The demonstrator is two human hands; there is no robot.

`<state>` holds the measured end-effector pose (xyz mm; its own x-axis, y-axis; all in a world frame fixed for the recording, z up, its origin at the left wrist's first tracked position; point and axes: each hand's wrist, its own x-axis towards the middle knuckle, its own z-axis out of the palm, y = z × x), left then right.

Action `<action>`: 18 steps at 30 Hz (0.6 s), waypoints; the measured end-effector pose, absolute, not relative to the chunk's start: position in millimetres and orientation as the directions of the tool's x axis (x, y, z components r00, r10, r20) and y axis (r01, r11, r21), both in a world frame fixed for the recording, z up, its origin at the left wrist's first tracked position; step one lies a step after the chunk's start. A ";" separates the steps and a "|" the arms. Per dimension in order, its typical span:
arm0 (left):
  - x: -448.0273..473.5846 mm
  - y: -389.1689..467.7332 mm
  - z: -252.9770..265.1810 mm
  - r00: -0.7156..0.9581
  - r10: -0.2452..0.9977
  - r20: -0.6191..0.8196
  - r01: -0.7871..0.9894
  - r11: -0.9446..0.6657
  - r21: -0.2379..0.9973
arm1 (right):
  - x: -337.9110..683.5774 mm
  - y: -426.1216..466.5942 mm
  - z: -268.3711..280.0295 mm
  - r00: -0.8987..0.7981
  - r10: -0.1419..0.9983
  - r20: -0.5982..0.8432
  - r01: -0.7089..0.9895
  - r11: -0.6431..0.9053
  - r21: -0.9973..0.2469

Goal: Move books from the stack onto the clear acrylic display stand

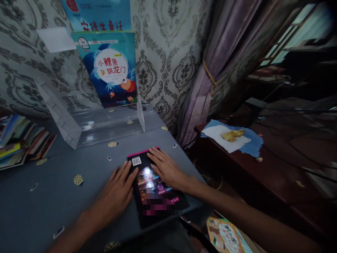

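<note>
A black book (pixel 158 175) with a pink edge, a barcode and small colour pictures lies flat at the front edge of the table. My left hand (pixel 119 184) rests along its left side, fingers stretched out and fingertips touching the cover's edge. Across the upper right of the cover my right hand (pixel 167 168) lies flat with its fingers extended. Neither hand grips the book. Behind it stands a clear acrylic rack (pixel 71 131), with a blue picture book (pixel 113 70) leaning upright in it and a second blue book (pixel 97 14) showing above.
Several books (pixel 26 137) are piled at the table's left. A blue cloth with white paper (pixel 223 138) lies on a dark red surface (pixel 263 175) to the right. An orange book (pixel 226 235) is low beside the table. A purple curtain (pixel 207 77) hangs by the wall.
</note>
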<state>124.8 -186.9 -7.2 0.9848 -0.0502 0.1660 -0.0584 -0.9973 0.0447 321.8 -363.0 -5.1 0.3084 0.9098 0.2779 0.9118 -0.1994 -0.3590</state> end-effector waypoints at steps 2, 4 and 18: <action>120.7 -188.5 -21.8 0.969 0.046 0.245 0.030 -0.997 0.066 | 319.7 -360.5 -6.3 0.322 0.904 0.280 0.909 -0.213 -0.359; 118.1 -190.3 -32.5 0.957 0.091 0.275 0.064 -0.992 0.107 | 317.6 -356.2 -8.0 0.336 0.897 0.289 0.908 -0.227 -0.353; 126.4 -174.1 8.8 0.851 0.525 0.019 0.022 -0.073 0.997 | 305.2 -313.1 -11.5 0.431 0.853 0.293 0.843 -0.265 -0.468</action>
